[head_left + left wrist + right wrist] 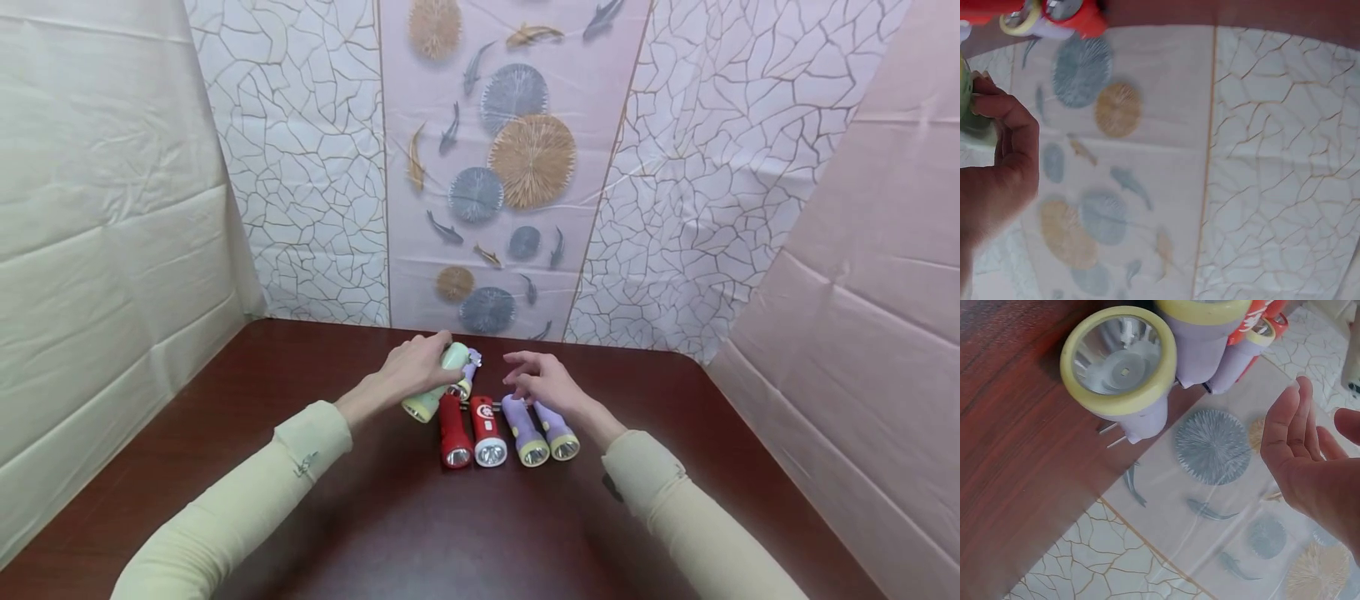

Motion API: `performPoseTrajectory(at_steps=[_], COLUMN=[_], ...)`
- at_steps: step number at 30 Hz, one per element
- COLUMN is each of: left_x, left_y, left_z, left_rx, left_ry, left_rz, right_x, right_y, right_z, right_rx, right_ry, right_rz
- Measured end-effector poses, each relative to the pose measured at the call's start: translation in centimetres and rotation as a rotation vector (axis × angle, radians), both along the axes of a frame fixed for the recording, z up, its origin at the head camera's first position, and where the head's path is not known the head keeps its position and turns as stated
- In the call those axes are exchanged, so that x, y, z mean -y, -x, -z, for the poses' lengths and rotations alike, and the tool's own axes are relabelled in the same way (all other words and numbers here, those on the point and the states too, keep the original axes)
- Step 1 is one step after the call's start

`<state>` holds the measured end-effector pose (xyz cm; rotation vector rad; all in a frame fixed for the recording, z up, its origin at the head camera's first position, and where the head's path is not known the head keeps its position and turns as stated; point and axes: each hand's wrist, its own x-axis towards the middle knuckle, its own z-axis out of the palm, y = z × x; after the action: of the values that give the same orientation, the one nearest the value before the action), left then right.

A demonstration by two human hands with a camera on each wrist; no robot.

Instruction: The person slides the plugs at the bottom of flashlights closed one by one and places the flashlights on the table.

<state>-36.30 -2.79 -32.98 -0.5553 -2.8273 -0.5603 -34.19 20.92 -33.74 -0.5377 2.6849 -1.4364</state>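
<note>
My left hand (405, 368) grips a pale green flashlight (424, 403), held tilted with its lens end toward the lower left. In the left wrist view the fingers curl round its green body (979, 130). My right hand (553, 387) holds nothing; its loosely bent fingers hover above two purple flashlights (522, 423) with yellow rims. Left of those lie a red flashlight (453, 427) and a red one with a white head (484, 421). Behind the red pair, another purple flashlight (470, 368) is partly hidden. Metal prongs (1113, 434) show on one purple flashlight in the right wrist view.
Everything lies on a dark red-brown table (480, 533). A patterned cloth (480, 167) with fish and round motifs hangs behind its far edge. Pale cloth walls (112, 208) stand at both sides.
</note>
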Motion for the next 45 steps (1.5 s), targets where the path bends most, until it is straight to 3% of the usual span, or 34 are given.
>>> performPoseTrajectory(at_steps=[7, 21, 45], left_x=[-1.2, -1.9, -2.2], left_y=[-0.8, -1.3, -1.3], left_z=[-1.0, -0.9, -0.4], left_rx=[-0.021, -0.012, -0.011], left_ry=[0.014, 0.006, 0.013], left_rz=[0.057, 0.089, 0.118], right_x=[0.1, 0.4, 0.5], right_y=[0.1, 0.1, -0.5], right_z=[-0.3, -0.5, -0.7], right_rx=[-0.006, 0.008, -0.009], right_ry=[0.015, 0.044, 0.057], right_rz=[-0.057, -0.126, -0.002])
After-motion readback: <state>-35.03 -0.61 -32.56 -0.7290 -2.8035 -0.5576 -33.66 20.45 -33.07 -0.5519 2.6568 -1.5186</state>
